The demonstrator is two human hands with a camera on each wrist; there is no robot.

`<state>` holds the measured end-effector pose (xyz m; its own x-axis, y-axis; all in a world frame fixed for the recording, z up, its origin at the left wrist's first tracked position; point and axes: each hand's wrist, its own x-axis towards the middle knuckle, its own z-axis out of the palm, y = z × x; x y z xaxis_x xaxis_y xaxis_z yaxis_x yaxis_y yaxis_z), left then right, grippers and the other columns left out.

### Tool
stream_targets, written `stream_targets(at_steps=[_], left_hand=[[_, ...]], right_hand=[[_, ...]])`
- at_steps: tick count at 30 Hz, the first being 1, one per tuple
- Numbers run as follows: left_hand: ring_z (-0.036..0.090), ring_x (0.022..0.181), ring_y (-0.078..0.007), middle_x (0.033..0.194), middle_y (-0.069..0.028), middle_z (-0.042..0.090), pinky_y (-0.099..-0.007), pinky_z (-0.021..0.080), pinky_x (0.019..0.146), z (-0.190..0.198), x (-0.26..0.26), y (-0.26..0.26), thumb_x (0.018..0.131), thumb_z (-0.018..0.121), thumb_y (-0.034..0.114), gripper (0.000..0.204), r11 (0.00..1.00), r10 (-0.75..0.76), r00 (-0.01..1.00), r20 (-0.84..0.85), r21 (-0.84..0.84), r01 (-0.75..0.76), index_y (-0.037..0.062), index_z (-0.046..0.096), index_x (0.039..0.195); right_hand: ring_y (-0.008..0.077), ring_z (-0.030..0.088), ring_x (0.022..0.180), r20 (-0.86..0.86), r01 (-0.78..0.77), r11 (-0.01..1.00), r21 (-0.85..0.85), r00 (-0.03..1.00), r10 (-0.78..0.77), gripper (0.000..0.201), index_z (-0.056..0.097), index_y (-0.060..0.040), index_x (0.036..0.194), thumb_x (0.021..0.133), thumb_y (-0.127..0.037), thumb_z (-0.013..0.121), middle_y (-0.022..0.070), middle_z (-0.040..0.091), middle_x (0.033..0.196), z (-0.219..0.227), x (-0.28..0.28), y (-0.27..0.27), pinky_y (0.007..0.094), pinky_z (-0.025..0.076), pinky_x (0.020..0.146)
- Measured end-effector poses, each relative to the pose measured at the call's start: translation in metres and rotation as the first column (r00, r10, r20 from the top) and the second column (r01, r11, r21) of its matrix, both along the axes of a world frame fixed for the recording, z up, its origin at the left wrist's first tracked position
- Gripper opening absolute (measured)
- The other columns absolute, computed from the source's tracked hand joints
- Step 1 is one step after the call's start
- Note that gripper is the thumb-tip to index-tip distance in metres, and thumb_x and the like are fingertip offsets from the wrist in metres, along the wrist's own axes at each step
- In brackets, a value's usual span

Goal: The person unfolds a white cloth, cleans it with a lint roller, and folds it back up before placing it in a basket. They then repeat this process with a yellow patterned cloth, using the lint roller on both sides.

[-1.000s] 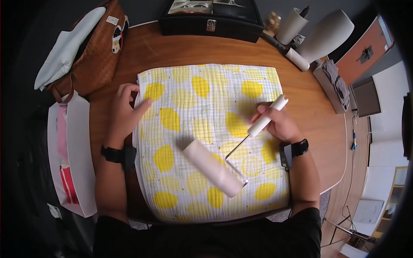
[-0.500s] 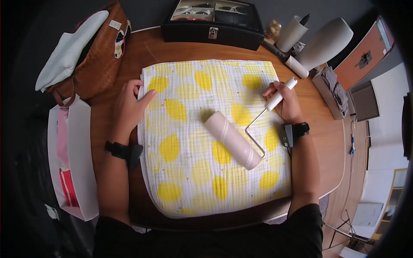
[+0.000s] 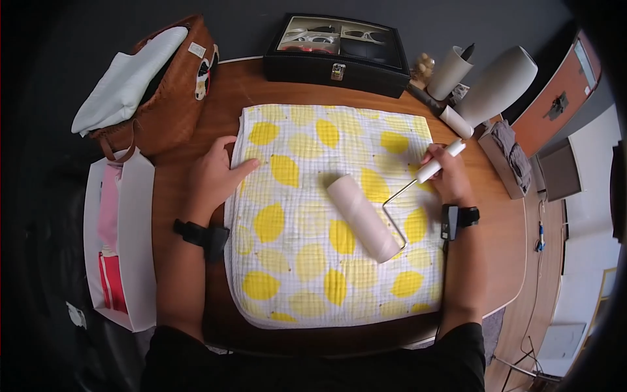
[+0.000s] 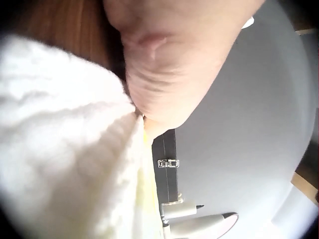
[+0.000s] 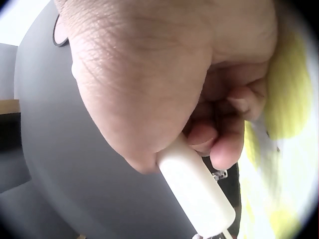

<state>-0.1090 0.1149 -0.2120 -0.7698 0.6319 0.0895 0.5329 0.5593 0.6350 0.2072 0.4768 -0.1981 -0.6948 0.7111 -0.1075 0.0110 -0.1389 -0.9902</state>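
A folded white blanket (image 3: 313, 225) with yellow lemons covers the middle of the table. My right hand (image 3: 450, 173) grips the white handle (image 3: 439, 163) of a lint roller (image 3: 364, 219), thumb along it and fingers curled round, as the right wrist view shows too. The roller's pale cylinder lies slantwise over the blanket, joined to the handle by a bent metal rod (image 3: 392, 208). At the blanket's left edge rests my left hand (image 3: 215, 173), thumb stretched over the top and fingers spread away from it. Creases in the cloth (image 4: 75, 114) run toward that thumb in the left wrist view.
Along the back stand a black glasses case (image 3: 336, 72), a white cup (image 3: 450, 73) and a pale vase (image 3: 496, 88). A box of grey cloth (image 3: 506, 157) is at the right. To the left are a brown basket (image 3: 163, 111) and a white box (image 3: 134, 242).
The lint roller first moved away from me over the blanket, up and right, then its cylinder shifted slightly. The left hand stays by the blanket's left edge. The head view has shifted a little.
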Motion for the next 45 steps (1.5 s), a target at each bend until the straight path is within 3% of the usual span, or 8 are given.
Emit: stream_targets(at_steps=[10,14,20,25,30,36,39,45], left_hand=[[0.058,0.058,-0.0184,0.067,-0.0050,0.060,-0.0373,0.045,0.057,-0.011,-0.005,0.000,0.092,0.085,0.044,0.059,0.997,0.016,1.000,-0.027,0.072,-0.014,0.0041,0.069,0.132],[0.057,0.058,-0.0176,0.066,-0.0043,0.059,-0.0369,0.044,0.057,-0.008,-0.002,0.001,0.092,0.085,0.041,0.056,0.998,0.020,0.999,-0.047,0.060,-0.017,0.0044,0.070,0.131],[0.056,0.058,-0.0177,0.067,-0.0040,0.058,-0.0361,0.045,0.057,-0.013,-0.005,-0.002,0.092,0.086,0.037,0.051,0.994,0.009,0.999,-0.042,0.105,-0.005,0.0049,0.072,0.129],[0.058,0.060,-0.0174,0.069,-0.0041,0.060,-0.0360,0.047,0.059,-0.009,-0.002,-0.004,0.093,0.085,0.038,0.051,0.995,0.011,1.000,-0.024,0.101,-0.009,0.0055,0.072,0.130],[0.062,0.063,-0.0191,0.072,-0.0043,0.065,-0.0355,0.049,0.060,-0.008,-0.002,-0.006,0.094,0.084,0.039,0.051,0.996,0.017,1.000,-0.009,0.085,-0.016,0.0063,0.071,0.130],[0.052,0.062,-0.0117,0.072,-0.0004,0.056,-0.0307,0.041,0.057,-0.004,0.001,-0.004,0.096,0.084,0.031,0.046,0.996,0.006,1.000,0.020,0.092,-0.007,0.0048,0.071,0.132],[0.051,0.062,-0.0121,0.071,-0.0001,0.055,-0.0309,0.042,0.057,-0.009,-0.002,-0.004,0.096,0.085,0.031,0.046,0.995,0.004,1.000,-0.005,0.103,-0.004,0.0050,0.072,0.131],[0.058,0.061,-0.0184,0.069,-0.0029,0.059,-0.0361,0.047,0.059,-0.014,-0.005,-0.004,0.093,0.086,0.041,0.051,0.996,0.017,0.999,-0.038,0.086,-0.013,0.0070,0.073,0.128]], right_hand=[[0.0116,0.059,0.069,0.003,0.269,0.962,0.044,0.963,-0.269,0.022,0.066,-0.0059,0.098,0.102,-0.027,0.064,0.0035,0.064,0.082,0.007,0.021,0.023,0.0264,0.043,0.060],[0.0170,0.074,0.088,0.170,-0.071,0.997,0.041,0.983,0.063,0.028,0.069,-0.0019,0.118,0.102,-0.025,0.062,0.0089,0.078,0.101,0.027,-0.010,-0.069,0.0263,0.057,0.072],[0.0106,0.067,0.075,0.039,-0.717,0.636,-0.286,0.654,0.755,0.022,0.078,-0.0003,0.115,0.100,-0.016,0.078,0.0074,0.078,0.096,0.051,-0.035,-0.194,0.0271,0.053,0.068],[0.0101,0.065,0.072,0.273,-0.669,0.723,-0.172,0.673,0.687,0.021,0.083,-0.0009,0.109,0.096,-0.017,0.078,0.0037,0.078,0.091,0.077,-0.024,-0.170,0.0273,0.051,0.065],[0.0172,0.075,0.083,0.267,-0.343,0.919,0.197,0.920,0.286,0.008,0.076,0.0016,0.093,0.095,-0.006,0.076,0.0094,0.078,0.088,0.126,0.027,-0.143,0.0310,0.057,0.074],[0.0159,0.067,0.067,0.338,-0.175,0.724,0.667,0.937,-0.085,0.011,0.072,0.0037,0.087,0.095,-0.003,0.069,0.0096,0.074,0.079,0.161,0.063,-0.129,0.0309,0.050,0.062],[0.0141,0.067,0.066,0.377,-0.026,0.813,0.581,0.894,-0.241,0.014,0.073,0.0032,0.089,0.099,-0.005,0.068,0.0086,0.074,0.078,0.163,0.061,-0.127,0.0304,0.049,0.058],[0.0180,0.076,0.076,0.115,-0.231,0.946,0.228,0.971,0.210,0.018,0.079,0.0084,0.103,0.100,-0.008,0.072,0.0188,0.081,0.097,0.130,0.051,-0.136,0.0282,0.060,0.067]])
